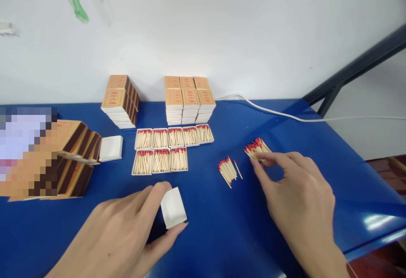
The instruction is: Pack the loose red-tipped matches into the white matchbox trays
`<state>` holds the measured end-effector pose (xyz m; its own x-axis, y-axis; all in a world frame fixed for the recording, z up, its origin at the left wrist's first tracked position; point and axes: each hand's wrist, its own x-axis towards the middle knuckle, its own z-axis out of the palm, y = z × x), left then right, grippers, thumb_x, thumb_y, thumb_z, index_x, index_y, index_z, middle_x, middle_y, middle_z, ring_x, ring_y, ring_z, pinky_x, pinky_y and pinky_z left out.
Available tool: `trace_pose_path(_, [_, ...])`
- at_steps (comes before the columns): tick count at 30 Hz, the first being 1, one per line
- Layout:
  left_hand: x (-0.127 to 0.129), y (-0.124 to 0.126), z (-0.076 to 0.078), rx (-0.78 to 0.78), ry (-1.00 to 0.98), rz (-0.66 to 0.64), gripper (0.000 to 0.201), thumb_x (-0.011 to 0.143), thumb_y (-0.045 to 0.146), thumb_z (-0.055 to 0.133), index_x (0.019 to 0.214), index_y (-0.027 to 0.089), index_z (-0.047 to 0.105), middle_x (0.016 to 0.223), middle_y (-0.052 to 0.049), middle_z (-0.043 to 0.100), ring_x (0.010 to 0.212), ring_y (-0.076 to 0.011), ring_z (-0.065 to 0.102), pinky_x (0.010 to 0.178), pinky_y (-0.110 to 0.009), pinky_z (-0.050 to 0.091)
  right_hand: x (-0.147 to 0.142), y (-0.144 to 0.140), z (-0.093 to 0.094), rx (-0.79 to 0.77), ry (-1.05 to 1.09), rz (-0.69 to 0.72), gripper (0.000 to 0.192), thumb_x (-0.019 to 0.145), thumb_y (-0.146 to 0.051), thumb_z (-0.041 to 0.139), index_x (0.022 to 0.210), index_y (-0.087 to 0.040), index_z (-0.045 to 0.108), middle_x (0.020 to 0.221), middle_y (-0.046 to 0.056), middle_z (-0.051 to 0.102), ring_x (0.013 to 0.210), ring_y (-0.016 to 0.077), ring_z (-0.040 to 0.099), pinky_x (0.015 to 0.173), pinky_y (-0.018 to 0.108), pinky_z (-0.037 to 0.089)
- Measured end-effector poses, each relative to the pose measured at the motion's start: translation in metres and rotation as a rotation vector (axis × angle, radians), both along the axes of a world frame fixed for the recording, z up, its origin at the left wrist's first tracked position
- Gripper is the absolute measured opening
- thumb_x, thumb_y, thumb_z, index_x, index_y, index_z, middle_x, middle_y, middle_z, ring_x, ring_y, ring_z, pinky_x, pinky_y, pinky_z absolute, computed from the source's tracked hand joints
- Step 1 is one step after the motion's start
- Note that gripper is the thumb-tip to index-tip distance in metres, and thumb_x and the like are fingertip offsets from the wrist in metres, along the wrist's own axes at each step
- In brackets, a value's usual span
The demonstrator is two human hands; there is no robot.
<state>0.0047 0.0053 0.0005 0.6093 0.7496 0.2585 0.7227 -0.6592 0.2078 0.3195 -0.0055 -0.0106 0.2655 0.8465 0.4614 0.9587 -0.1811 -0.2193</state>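
Observation:
My left hand [127, 227] grips a small white matchbox tray [174, 207] by its sides, between thumb and fingers, over the blue table. To the right, my right hand [294, 197] has its thumb and forefinger closed on matches [258, 146] with red heads at a loose bunch. How many it pinches is hidden. A smaller group of matches [227, 171] lies between the hands, with one single match [238, 170] beside it. Beyond my left hand, two rows of trays filled with matches [161, 161] sit side by side.
Stacked matchboxes stand near the wall in a left stack [116, 98] and a middle stack [189, 98]. More matchbox sleeves [79, 143] lie at left, beside a white tray [111, 148]. A white cable [279, 114] crosses the blue table [206, 244] at the back right.

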Motion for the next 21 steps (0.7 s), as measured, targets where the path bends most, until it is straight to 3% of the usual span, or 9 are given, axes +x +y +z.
trace_pose_path(21, [-0.0019,-0.0022,-0.0015,0.004,-0.009,-0.003,0.037,0.124,0.059,0.041,0.129,0.026,0.057,0.079,0.004,0.079,0.056,-0.0244,0.079,0.047,-0.04,0.054,0.0019,0.0001,-0.0035,-0.016,0.053,0.019,0.048,0.116,-0.06,0.056,0.101,-0.026,0.086,0.097,0.009,0.082,0.094,0.0303,0.072,0.071,0.041,0.044])
